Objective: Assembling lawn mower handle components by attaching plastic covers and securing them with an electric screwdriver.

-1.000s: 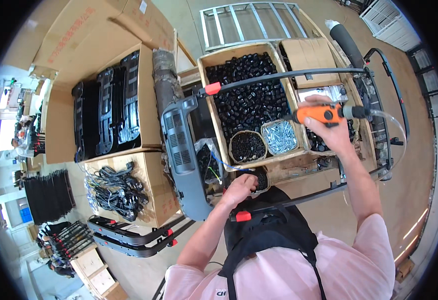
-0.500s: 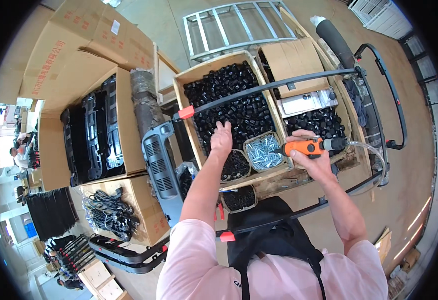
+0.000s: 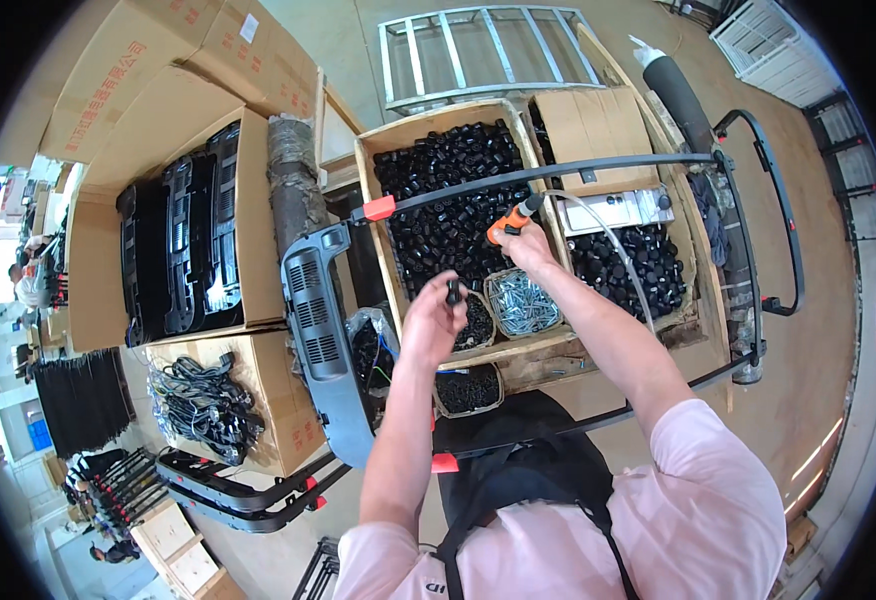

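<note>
Between the fingers of my left hand [image 3: 432, 318] is a small black plastic cap [image 3: 453, 291], raised above the near left part of the wooden crate. Many more loose black caps [image 3: 448, 160] fill that crate. My right hand [image 3: 526, 250] grips an orange power screwdriver [image 3: 507, 226] over the caps; its hose end points away and to the right, and its tip is hard to make out. A basket of silver screws [image 3: 524, 302] sits below the right wrist. Beside it, partly behind my left hand, is a basket of small black screws [image 3: 474, 322].
A black tubular frame [image 3: 598, 167] with red ends spans the crates, joined to a grey vented console [image 3: 310, 310] at left. Open cartons hold black panels [image 3: 198, 235] and bundled cables [image 3: 208, 405]. A pale hose [image 3: 618, 245] trails over more black caps [image 3: 628, 262].
My left hand has come back toward me from the heap with a black cap. My right hand has swung left and away from me, turning the screwdriver over the crate.
</note>
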{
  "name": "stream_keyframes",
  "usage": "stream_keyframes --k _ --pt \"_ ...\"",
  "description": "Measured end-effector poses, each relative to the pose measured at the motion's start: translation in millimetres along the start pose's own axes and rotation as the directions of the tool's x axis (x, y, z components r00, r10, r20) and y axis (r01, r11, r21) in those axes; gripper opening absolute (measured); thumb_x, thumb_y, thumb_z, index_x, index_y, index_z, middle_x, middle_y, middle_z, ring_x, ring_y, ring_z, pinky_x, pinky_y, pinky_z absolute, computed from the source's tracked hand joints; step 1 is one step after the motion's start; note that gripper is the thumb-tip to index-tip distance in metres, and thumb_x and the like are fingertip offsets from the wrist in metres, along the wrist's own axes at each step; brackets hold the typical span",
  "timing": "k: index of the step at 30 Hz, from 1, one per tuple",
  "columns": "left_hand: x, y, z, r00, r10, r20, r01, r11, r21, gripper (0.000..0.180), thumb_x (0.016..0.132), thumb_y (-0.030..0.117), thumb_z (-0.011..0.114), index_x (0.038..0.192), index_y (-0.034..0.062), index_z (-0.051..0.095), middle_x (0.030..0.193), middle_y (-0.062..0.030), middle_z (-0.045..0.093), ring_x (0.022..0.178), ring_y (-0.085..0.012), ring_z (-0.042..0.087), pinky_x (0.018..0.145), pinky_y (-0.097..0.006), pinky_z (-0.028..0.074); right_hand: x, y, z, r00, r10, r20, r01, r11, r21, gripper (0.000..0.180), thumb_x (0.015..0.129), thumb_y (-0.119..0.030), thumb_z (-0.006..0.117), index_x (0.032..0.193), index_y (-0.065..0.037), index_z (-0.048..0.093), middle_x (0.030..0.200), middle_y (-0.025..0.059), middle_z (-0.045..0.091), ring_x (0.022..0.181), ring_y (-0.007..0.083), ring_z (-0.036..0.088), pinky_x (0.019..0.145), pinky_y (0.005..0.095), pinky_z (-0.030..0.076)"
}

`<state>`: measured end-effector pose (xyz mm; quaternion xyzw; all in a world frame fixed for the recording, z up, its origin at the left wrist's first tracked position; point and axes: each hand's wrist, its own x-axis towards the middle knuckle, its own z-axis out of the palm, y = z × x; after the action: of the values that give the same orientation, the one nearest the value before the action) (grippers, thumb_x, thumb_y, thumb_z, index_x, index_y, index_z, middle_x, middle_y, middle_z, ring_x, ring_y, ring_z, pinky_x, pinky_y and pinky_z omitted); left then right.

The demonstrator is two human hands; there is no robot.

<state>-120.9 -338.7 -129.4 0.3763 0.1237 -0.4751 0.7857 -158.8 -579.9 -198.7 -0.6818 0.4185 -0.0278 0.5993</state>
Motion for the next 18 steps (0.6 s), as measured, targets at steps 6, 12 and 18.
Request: stream_keyframes --k 6,12,18 --pt "-95 -20 -13 1.000 -0.029 -0.005 0.028 0.984 -0.179 0.030 0.108 0.022 0.049 0.132 0.0080 0.057 0.103 -0.0080 0.065 0.075 -0.0157 0.057 0.060 -0.029 0.043 -40 0 -14 0.884 0.141 0.445 0.287 0.589 -0.755 0.029 0.088 -0.026 0.071 0.105 -0.001 0.072 0.098 0.0219 0.076 0.085 0.0302 0.075 0.074 0.0443 0.060" --pt "-128 -33 -22 0.999 -0.027 -0.028 0.028 0.999 0.041 0.034 0.111 0.021 0.052 0.140 0.0039 0.057 0.109 -0.0082 0.069 0.077 -0.0122 0.059 0.062 -0.027 0.045 -63 68 -7 0.821 -0.359 0.444 0.557 0.335 -0.760 0.024 0.086 -0.016 0.071 0.105 -0.003 0.069 0.104 0.0225 0.072 0.103 0.0400 0.071 0.092 0.0494 0.057" --pt "-139 -40 -26 0.999 -0.031 0.025 0.029 0.997 0.076 0.034 0.112 0.024 0.053 0.140 0.0043 0.056 0.113 -0.0080 0.070 0.082 -0.0118 0.064 0.064 -0.026 0.051 -69 61 -13 0.778 -0.360 0.515 0.619 0.301 -0.725 0.016 0.086 -0.010 0.062 0.100 -0.002 0.065 0.103 0.0226 0.072 0.099 0.0410 0.072 0.090 0.0514 0.057"
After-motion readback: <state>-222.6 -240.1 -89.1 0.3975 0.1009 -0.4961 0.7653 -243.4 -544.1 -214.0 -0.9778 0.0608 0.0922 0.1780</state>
